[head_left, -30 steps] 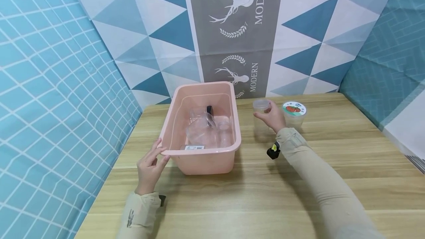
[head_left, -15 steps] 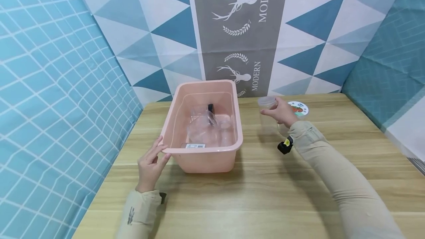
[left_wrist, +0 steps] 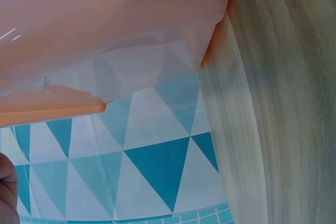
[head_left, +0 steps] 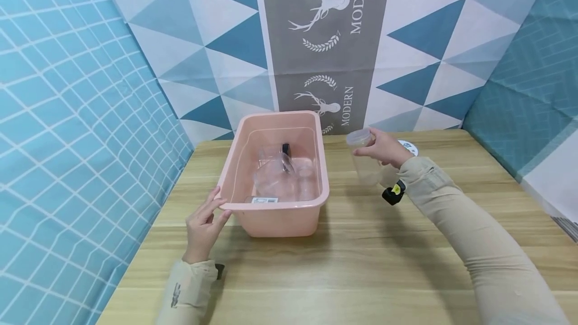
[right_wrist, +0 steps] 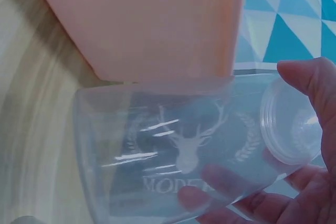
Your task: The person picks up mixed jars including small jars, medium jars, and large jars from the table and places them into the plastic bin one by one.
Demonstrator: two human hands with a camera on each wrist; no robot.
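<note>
My right hand grips a clear plastic jar near its frosted lid. The jar tilts, top toward the basin; in the right wrist view the thumb lies by the lid and the fingers show through its wall. At the near left corner of a pink plastic basin, my left hand holds the rim between fingers and thumb. Inside the basin lie clear plastic containers, one with a white label, and a black piece. Behind my right hand stands another tub, its round printed lid partly hidden.
Everything stands on a wood-grain table. A patterned cloth backdrop rises directly behind the table's far edge, with a blue tiled sheet along the left. Black wrist cameras are strapped under both sleeves.
My right hand and the jar have shifted slightly right, and the jar has gone from upright to tilted. More of the printed lid is now covered. The left hand stays on the rim.
</note>
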